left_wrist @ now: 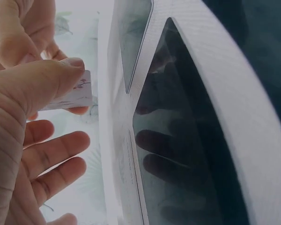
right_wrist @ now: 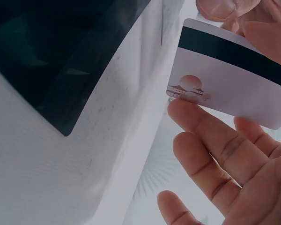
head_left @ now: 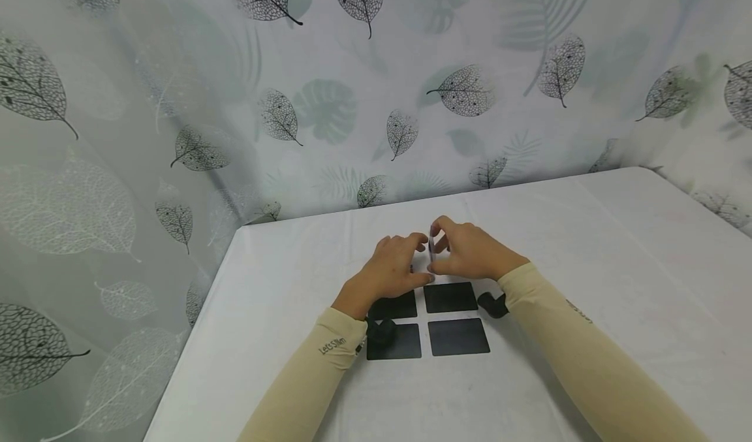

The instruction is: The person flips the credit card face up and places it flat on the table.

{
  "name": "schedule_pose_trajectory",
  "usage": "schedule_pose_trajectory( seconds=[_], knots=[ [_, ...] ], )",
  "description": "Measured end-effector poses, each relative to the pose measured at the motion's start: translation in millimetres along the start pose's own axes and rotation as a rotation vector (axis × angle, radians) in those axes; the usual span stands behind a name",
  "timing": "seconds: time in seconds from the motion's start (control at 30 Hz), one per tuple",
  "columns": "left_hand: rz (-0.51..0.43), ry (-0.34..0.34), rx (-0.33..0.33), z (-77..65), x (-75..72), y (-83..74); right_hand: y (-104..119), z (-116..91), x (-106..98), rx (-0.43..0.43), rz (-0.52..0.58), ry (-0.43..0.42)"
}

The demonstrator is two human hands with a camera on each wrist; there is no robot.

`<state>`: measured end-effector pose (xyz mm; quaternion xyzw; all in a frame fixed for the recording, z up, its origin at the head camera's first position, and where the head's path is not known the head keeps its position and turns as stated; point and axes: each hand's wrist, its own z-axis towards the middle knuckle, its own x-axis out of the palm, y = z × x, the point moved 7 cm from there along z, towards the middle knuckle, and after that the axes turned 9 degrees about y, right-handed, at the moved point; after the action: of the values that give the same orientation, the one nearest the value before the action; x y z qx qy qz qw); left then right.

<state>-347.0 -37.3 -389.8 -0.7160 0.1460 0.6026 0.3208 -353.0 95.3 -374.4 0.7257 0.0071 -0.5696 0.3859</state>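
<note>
My right hand (head_left: 472, 252) pinches a white card (right_wrist: 241, 86) by its edges, thumb on one edge and fingertips on the opposite one. The card has a dark stripe and a small print of a sun and rooftops. In the head view it stands upright, nearly edge-on. My left hand (head_left: 384, 269) faces it from the left, fingers loosely bent. Its thumb (left_wrist: 61, 77) overlaps the card in the left wrist view, its tip right at the card's corner. Below both hands, several glossy black rectangular plates lie in two rows, among them a near right one (head_left: 459, 337).
A white cloth covers the table (head_left: 623, 285). Leaf-patterned curtains (head_left: 352, 115) hang behind it and on its sides. Black wrist devices (head_left: 495, 305) sit at both cuffs, the left one overlapping the plates. Beige sleeves cover both forearms.
</note>
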Motion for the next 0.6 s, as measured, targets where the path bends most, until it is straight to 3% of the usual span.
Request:
schedule_pose_trajectory(
  seconds=[0.33, 0.6],
  knots=[
    [-0.025, 0.022, 0.012, 0.6, 1.8, 0.1, 0.8, -0.5, -2.5, -0.033, 0.047, -0.016],
    [-0.096, 0.040, 0.053, 1.0, 4.4, -1.1, 0.1, -1.4, -3.5, -0.036, 0.064, -0.027]
  ],
)
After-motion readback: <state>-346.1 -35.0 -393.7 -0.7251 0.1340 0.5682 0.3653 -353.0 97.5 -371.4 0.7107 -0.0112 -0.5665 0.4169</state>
